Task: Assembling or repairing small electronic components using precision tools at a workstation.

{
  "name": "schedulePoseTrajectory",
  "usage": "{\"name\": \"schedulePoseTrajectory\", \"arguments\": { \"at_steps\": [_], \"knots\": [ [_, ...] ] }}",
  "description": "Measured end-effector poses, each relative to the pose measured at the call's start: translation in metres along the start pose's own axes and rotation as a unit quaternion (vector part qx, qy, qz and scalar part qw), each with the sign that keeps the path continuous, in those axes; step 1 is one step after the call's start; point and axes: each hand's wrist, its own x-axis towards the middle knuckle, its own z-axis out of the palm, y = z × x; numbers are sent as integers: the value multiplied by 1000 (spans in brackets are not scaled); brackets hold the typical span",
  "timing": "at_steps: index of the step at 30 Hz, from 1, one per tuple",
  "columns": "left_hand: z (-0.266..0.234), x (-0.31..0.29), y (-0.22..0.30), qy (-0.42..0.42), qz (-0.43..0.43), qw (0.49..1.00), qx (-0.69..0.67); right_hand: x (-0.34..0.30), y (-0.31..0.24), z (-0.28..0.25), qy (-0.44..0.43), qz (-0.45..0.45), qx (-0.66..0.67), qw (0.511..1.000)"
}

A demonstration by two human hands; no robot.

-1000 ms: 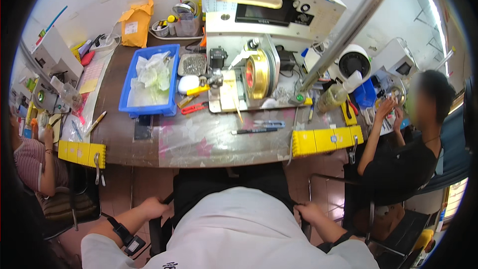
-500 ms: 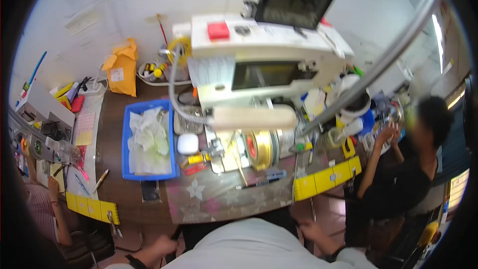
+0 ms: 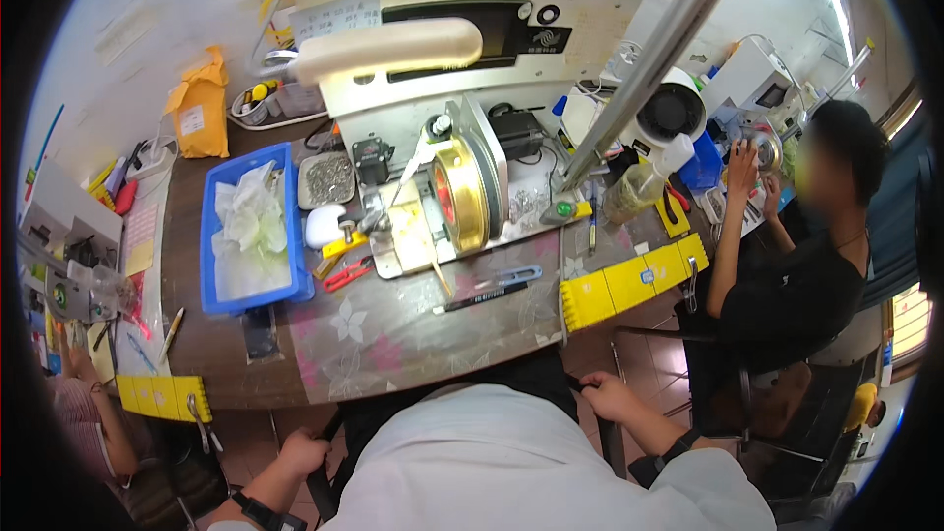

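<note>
1. Both my hands sit low, short of the long brown table (image 3: 236,364) with its flower-printed clear sheet (image 3: 346,320). Neither is over the tabletop.
2. My left hand (image 3: 303,453): fingers curled, apparently at the slim dark bar on my left (image 3: 321,494), which I take for a chair arm. Cannot tell whether the fingers close fully round it.
3. My right hand (image 3: 612,398): also curled, at the matching dark bar on my right (image 3: 612,447). Palm side hidden; cannot tell if it is clamped or merely resting.
4. Key relation: one bar per hand, flanking the lap of my white shirt (image 3: 492,472). Each long axis looks to run fore-and-aft, roughly from my body toward the table, though the fisheye bends it. Each hand is nearest the bar on its own side; the hands are well apart.
5. On the tabletop, the slender black pen (image 3: 482,298) lies forward and to the left of my right hand, which is the nearer one. Its long axis runs mostly crosswise, right end tipped farther from me.
6. Just beyond the pen: small blue-handled snips (image 3: 513,276), nearly parallel to it.
7. Closest bench piece to my right hand: the yellow scallop-ended panel (image 3: 634,282) along the table's near edge, ahead of it. Hand and panel are apart.
</note>
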Motion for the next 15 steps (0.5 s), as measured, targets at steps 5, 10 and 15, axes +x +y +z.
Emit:
{"name": "schedulePoseTrajectory", "arguments": {
  "at_steps": [5, 10, 15],
  "knots": [
    [-1, 8, -19, 2, 5, 997, 75, -17, -8, -2, -22, 64, 1, 998],
    [-11, 2, 26, -10, -5, 984, 177, 14, -6, -4, -15, -32, -17, 999],
    [-4, 6, 27, 10, 77, 997, 4, 32, -32, -14, 1, -64, -35, 997]
  ]
}}
